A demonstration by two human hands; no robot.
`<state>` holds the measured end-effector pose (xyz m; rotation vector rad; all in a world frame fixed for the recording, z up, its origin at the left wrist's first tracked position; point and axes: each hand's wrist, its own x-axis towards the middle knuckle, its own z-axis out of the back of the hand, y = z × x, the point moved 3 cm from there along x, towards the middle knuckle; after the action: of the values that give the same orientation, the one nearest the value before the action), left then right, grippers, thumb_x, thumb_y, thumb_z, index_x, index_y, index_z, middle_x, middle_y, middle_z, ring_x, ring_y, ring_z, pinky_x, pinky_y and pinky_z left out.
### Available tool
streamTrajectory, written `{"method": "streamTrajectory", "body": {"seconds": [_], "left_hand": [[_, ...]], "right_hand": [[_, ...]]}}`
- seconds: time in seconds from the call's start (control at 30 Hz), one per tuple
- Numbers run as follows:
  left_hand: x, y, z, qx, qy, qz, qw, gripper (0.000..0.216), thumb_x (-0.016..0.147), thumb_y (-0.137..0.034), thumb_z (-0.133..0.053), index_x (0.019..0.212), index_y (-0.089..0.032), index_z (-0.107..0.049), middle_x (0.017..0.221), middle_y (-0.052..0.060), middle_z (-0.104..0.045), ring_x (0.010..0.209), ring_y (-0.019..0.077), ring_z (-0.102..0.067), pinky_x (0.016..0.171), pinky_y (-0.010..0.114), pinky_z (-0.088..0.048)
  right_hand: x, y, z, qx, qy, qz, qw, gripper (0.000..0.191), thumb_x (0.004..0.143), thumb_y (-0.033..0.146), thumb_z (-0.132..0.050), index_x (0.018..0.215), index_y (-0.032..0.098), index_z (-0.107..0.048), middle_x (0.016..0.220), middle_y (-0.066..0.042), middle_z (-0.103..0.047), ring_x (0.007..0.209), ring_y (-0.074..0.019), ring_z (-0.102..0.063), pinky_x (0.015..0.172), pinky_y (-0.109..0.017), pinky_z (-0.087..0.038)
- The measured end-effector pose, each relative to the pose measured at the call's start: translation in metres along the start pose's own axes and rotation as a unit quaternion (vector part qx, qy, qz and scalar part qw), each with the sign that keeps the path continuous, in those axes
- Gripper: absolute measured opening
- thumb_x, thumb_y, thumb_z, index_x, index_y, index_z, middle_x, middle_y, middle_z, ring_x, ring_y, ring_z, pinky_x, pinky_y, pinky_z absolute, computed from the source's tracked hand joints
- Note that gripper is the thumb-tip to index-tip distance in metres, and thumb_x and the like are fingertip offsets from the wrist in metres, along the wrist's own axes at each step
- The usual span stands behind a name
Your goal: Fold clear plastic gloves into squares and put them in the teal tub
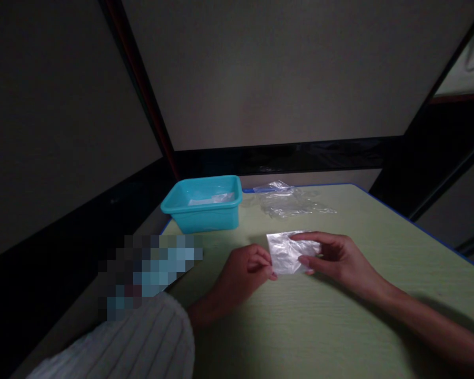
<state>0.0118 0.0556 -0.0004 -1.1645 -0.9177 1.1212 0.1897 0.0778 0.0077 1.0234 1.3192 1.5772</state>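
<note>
A folded clear plastic bag [281, 251], roughly rectangular and shiny, is held just above the table between my two hands. My left hand [249, 267] pinches its lower left corner, with the fingers curled in. At the right side my right hand [335, 258] grips the bag, thumb and index finger across its front face. The other fingers of the right hand are partly hidden behind the plastic.
A turquoise plastic basin [205, 213] stands at the table's far left, with white or clear folded pieces inside. Crumpled clear plastic [286, 202] lies at the far edge of the pale green table [379, 252]. A blurred-out patch [154, 271] covers something at left.
</note>
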Motion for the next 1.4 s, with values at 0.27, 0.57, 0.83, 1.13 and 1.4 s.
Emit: {"method": "streamTrajectory", "body": {"seconds": [0.27,0.57,0.83,1.13,1.4], "left_hand": [[-0.001,-0.021,0.035,0.500,-0.141,-0.291,0.804,0.015,0.081,-0.008,-0.046,0.081,-0.017,-0.058,0.079,0.005,-0.061,0.075,0.0185,-0.057,0.065,0.029,-0.046],[0.015,-0.032,0.081,0.440,-0.261,-0.220,0.831,0.031,0.078,-0.001,-0.047,0.102,-0.017,-0.058,0.107,0.011,-0.056,0.104,0.0275,-0.049,0.088,0.045,-0.038],[0.019,-0.023,0.091,0.053,-0.356,-0.113,0.926,0.013,0.073,-0.021,-0.059,0.068,-0.018,-0.047,0.064,0.000,-0.056,0.064,0.0161,-0.059,0.059,0.028,-0.047],[0.024,-0.004,0.086,-0.360,-0.327,-0.015,0.874,0.014,0.080,-0.004,-0.051,0.070,-0.015,-0.048,0.072,0.002,-0.061,0.063,0.0084,-0.063,0.063,0.019,-0.052],[0.027,-0.015,0.081,-0.469,-0.327,0.014,0.820,0.021,0.089,-0.006,-0.043,0.072,-0.016,-0.046,0.069,0.003,-0.059,0.064,0.0118,-0.065,0.064,0.023,-0.055]], "right_hand": [[0.000,0.002,0.006,-0.033,-0.026,-0.006,0.999,0.040,0.059,0.038,-0.075,0.095,0.020,-0.070,0.063,-0.001,-0.062,0.048,-0.0099,-0.050,0.046,-0.025,-0.049],[0.000,-0.005,0.012,-0.089,-0.029,-0.024,0.995,0.039,0.063,0.041,-0.072,0.098,0.023,-0.069,0.057,0.001,-0.057,0.046,-0.0105,-0.047,0.043,-0.024,-0.044],[0.002,-0.010,0.015,-0.114,-0.018,-0.011,0.993,0.040,0.067,0.045,-0.068,0.101,0.024,-0.067,0.055,0.002,-0.054,0.047,-0.0114,-0.048,0.044,-0.025,-0.043],[0.002,-0.004,0.010,-0.087,-0.027,-0.028,0.995,0.038,0.061,0.041,-0.071,0.094,0.023,-0.069,0.052,0.003,-0.053,0.046,-0.0104,-0.045,0.043,-0.024,-0.039],[0.001,0.004,0.006,-0.091,-0.040,-0.024,0.995,0.038,0.059,0.040,-0.071,0.092,0.021,-0.070,0.051,0.001,-0.055,0.046,-0.0114,-0.047,0.042,-0.025,-0.040]]}}
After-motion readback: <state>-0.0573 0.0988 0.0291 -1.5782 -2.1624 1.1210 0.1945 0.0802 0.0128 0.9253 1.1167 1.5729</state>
